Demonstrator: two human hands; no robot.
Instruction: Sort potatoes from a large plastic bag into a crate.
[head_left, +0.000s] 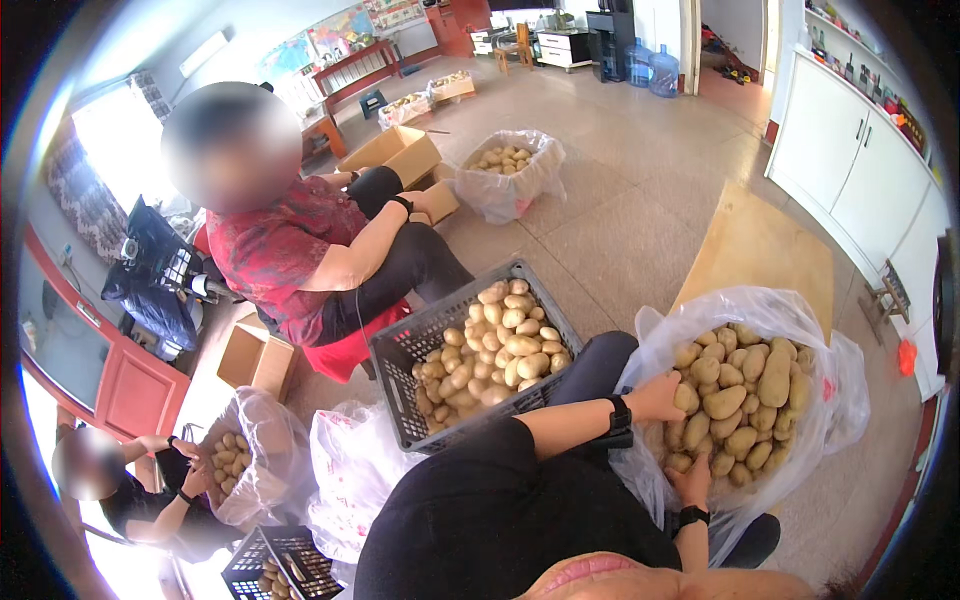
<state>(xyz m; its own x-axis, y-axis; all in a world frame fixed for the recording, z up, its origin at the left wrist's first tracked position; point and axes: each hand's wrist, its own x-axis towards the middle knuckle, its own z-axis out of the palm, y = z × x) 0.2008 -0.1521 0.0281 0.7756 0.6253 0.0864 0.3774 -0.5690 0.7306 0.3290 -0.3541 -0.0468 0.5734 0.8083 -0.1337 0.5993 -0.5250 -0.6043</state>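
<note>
A heap of potatoes (739, 397) fills a container lined with a clear plastic bag (844, 405), to the right of my body. My left hand (654, 399) reaches into its near left side, fingers against a potato (685, 400) at the heap's edge. Lower down, my right hand (690, 478) cups another potato (679, 462) at the front edge of the heap. Both wrists wear dark bands. By my knee, a black plastic crate (397, 375) holds many paler potatoes (487, 345). The liner hides the container's walls.
A seated co-worker (300, 255) is beyond the crate; another person (165, 487) handles a lined box of potatoes at lower left. Cardboard boxes (251, 356) and a white plastic bag (360, 465) stand nearby. A flat board (765, 247) lies behind my container, near white cabinets (840, 165).
</note>
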